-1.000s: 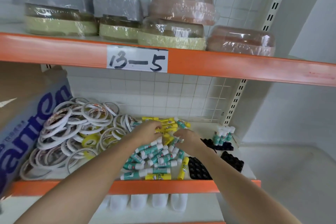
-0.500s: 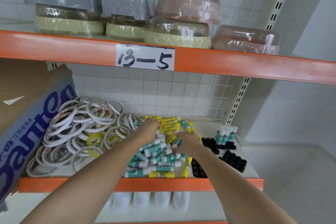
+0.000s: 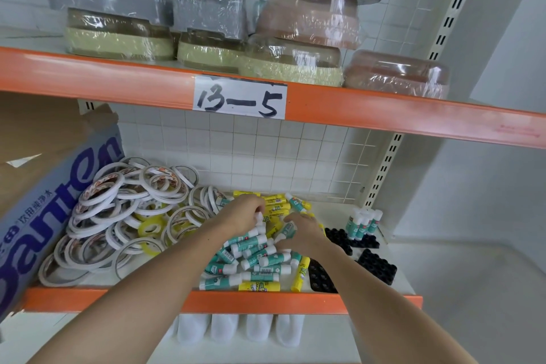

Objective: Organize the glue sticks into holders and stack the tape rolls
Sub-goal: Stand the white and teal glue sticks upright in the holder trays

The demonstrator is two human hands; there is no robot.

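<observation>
Both hands reach into the loose pile of glue sticks (image 3: 254,257) in the middle of the lower shelf (image 3: 206,300). Left hand (image 3: 243,214): fingers curled, pinching the white cap of a glue stick at the far side of the pile. Right hand (image 3: 301,232): fingers bent down over a teal glue stick on the pile's right; whether it actually grips is not clear. The two hands are close together but not touching.

Pile is a mix of teal-and-white and yellow sticks, lying flat at all angles, spreading from the shelf's near edge back past the hands.

Black holders (image 3: 375,266) lie right of the pile, near the right hand. The far one (image 3: 362,241) carries a few teal sticks (image 3: 363,223) standing upright.

Tape rolls (image 3: 124,216), white with a few yellow, lie heaped on the left of the shelf, just beside the left forearm, unstacked
</observation>
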